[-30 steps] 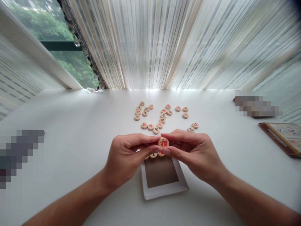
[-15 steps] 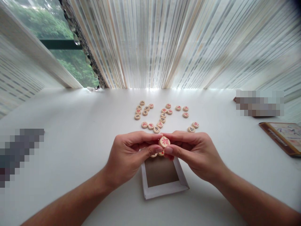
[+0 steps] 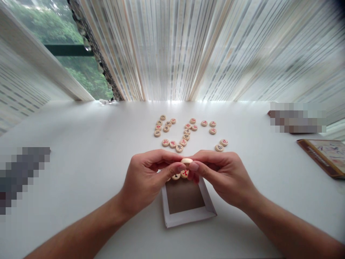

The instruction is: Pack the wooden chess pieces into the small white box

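Between the fingertips of both hands is one round wooden Chinese chess piece (image 3: 186, 162), tilted so that its pale edge faces me and its character is hidden. My left hand (image 3: 151, 172) pinches it from the left, and my right hand (image 3: 221, 176) from the right. Just below them stands a shallow white box (image 3: 185, 221) with a brown inside. A few pieces, among them one with a red character (image 3: 184, 173), lie at its far end, partly covered by my fingers.
Several loose chess pieces (image 3: 179, 148) lie scattered on the white table (image 3: 94, 144) beyond my hands. To the right is a brown-edged printed box (image 3: 323, 156). Blurred-out objects sit at the far left and far right. Striped curtains (image 3: 167, 54) hang behind the table.
The held piece has turned from showing its red character to showing its edge. Both hands stay in nearly the same place, and more of the pieces in the box shows.
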Tool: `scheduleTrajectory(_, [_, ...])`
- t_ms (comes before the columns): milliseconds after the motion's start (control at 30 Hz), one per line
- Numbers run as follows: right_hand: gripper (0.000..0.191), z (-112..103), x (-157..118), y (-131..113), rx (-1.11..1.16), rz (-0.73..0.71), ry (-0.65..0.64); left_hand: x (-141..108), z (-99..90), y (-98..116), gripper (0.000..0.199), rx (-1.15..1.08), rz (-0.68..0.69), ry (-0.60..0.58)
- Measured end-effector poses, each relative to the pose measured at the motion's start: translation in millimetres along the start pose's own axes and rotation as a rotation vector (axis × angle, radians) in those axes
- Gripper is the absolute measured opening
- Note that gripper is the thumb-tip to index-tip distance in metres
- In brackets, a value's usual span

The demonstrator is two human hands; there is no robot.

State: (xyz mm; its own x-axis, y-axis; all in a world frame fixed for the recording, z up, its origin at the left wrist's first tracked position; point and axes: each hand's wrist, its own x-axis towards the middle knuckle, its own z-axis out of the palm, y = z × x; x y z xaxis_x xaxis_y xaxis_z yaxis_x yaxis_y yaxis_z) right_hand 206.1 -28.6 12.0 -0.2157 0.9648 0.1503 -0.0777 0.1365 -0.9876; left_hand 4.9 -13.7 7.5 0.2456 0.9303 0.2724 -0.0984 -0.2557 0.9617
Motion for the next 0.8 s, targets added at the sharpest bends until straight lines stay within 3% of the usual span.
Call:
scheduleTrajectory(233, [0.025, 1.1, 2.1, 0.4, 0.165, 0.118, -0.026, -2.7, 4.1, 1.9, 0.025, -0.108, -0.070, -0.093])
scheduleTrajectory(467, [0.042, 0.9, 1.4, 0.0, 0.189, 0.241, -0.015, -3.0, 1.8, -1.1, 0.026, 0.049, 0.000, -0.091])
scheduleTrajectory(633, [0.029, 0.0, -1.0, 0.8, 0.103, 0.238, 0.004, -4.3, 0.2, -1.7, 0.024, 0.251, 0.179, -0.138])
scheduleTrajectory(800, [0.026, -1.4, 0.7, -0.8, 0.058, 0.191, -0.040, -4.4, 0.6, -1.4, 0.023, 0.176, 0.135, -0.148])
